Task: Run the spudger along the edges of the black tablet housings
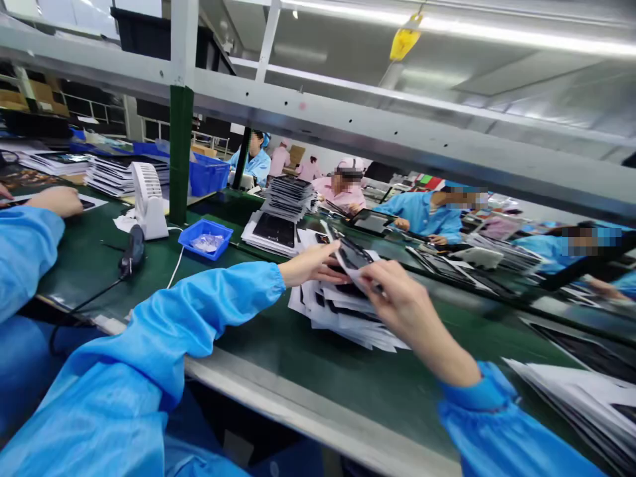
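On the green counter (278, 344) there stands a small white fan (147, 192), and just beside it lies a black handheld device (132, 252) with a dark cable. Near to them is a small blue tray (187, 242), in which I see some clear plastic (207, 242). Farther back, beside the post (180, 152), which is green in its lower part and pale above, there is a bigger blue bin (211, 176). A long grey beam (318, 119) crosses over the counter, and above it, behind the post, is a black crate (144, 40). A yellow object (406, 41) hangs near the bright ceiling light (497, 38). Across from me, one person in pink (325, 188) and another person in blue (422, 211) are sitting.
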Available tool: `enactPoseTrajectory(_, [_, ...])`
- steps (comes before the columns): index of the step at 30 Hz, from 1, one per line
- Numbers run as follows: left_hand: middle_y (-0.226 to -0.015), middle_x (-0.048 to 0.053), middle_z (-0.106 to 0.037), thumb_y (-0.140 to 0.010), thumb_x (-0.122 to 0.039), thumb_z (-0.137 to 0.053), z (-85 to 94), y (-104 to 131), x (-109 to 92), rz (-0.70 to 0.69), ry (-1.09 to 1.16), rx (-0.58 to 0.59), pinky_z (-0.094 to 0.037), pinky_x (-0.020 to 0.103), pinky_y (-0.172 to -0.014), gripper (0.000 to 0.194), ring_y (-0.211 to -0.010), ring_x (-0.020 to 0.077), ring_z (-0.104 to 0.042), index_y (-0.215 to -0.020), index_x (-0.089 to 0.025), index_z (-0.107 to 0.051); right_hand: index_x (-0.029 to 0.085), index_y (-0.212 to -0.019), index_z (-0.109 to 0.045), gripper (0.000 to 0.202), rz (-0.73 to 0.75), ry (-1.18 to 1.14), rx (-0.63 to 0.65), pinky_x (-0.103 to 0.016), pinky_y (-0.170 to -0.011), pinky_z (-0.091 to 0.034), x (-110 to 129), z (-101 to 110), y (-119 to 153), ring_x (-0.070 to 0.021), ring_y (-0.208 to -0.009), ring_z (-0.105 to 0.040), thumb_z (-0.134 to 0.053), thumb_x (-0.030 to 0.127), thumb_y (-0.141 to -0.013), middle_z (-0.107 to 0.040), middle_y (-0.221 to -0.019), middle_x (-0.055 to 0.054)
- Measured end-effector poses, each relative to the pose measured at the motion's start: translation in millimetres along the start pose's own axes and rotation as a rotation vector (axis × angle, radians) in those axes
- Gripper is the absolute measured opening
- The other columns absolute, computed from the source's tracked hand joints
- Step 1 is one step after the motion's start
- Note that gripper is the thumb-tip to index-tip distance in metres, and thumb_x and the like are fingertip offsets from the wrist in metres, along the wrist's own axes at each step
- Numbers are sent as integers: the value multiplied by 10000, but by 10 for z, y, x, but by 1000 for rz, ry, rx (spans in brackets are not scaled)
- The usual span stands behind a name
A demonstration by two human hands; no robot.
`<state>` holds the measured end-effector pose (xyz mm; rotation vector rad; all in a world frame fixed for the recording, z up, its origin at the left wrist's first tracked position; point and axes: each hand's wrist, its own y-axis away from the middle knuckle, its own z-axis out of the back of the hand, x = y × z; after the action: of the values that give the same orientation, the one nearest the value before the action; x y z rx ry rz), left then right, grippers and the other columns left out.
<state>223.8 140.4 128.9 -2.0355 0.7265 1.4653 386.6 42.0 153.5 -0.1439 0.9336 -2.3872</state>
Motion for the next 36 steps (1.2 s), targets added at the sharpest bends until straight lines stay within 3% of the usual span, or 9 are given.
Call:
enactPoseTrajectory(2, [-1054, 110, -752, -980, -237, -443, -14, 151, 14, -9, -2, -69, -555, 201, -686, 315, -750, 126, -731, -1166, -67, -632, 237, -828, -600, 218, 21, -56, 19, -344, -656, -451, 329, -4, 129, -217, -732, -547, -454, 207, -988, -628, -773, -47])
enactPoseTrajectory(5, [-1062, 95, -747, -887, -129, -568, 136, 769, 88, 14, -8, -156, -552, 170, -678, 307, -803, 125, -713, -1183, -105, -648, 269, -1058, -672, 204, -22, -285, -136, -381, -714, -494, 781, 50, 468, -239, -826, -639, -471, 263, -1019, -707, -918, -62])
enactPoseTrajectory(9, [-1018, 62, -730, -882, -327, -694, 496, 1799, 199, 155, -51, -272, -554, 202, -638, 482, -838, 166, -698, -1337, -208, -590, 336, -1135, -756, 584, -236, -498, -323, -476, -735, -498, 1193, -33, 934, -316, -866, -643, -216, 537, -1039, -720, -892, -99])
enactPoseTrajectory(12, [-847, 29, -698, -854, -405, -732, 697, 2154, 317, 318, -90, -352, -542, 208, -593, 601, -730, 156, -677, -1387, -211, -534, 328, -995, -791, 601, -395, -816, -324, -440, -600, -451, 1443, -319, 1037, -265, -635, -575, -233, 545, -1041, -642, -657, -64])
enactPoseTrajectory(16, [-849, 28, -692, -867, -466, -704, 889, 2037, 551, 391, -117, -318, -547, 236, -552, 699, -644, 157, -669, -1457, -198, -441, 289, -1063, -762, 198, -506, -968, -219, -419, -632, -490, 1718, -697, 941, -250, -706, -632, -582, 316, -983, -695, -753, -50])
enactPoseTrajectory(21, [-828, -4, -657, -993, -406, -521, 1031, 2001, 537, 263, -666, -163, -482, 214, -533, 733, -565, 132, -600, -1606, -223, -161, 293, -1182, -712, 375, -509, -852, -8, -396, -762, -547, 1832, -870, 956, -244, -901, -676, -623, 60, -901, -733, -959, -48])
enactPoseTrajectory(26, [-1018, 60, -613, -1062, -289, -400, 982, 2297, 496, -166, -1537, -139, -469, 311, -775, 295, -880, 198, -568, -1255, -194, -603, 288, -1236, -691, 450, -491, -762, -31, -416, -791, -545, 1878, -936, 1020, -245, -908, -663, -616, 22, -881, -713, -971, -52])
enactPoseTrajectory(30, [-1025, 65, -568, -1060, -253, -395, 949, 2345, 564, -141, -1467, 109, -449, 317, -757, 215, -889, 203, -503, -1036, -186, -598, 305, -1225, -696, 450, -497, -763, -57, -428, -768, -544, 1875, -955, 969, -250, -881, -672, -611, 32, -877, -713, -965, -46])
enactPoseTrajectory(36, [-976, 56, -538, -997, -114, -410, 917, 2218, 391, -49, -1380, 265, -415, 323, -725, 151, -843, 205, -491, -937, -182, -531, 313, -1175, -716, 366, -593, -730, -33, -429, -766, -546, 1796, -952, 966, -261, -900, -674, -622, 87, -903, -713, -976, -51])
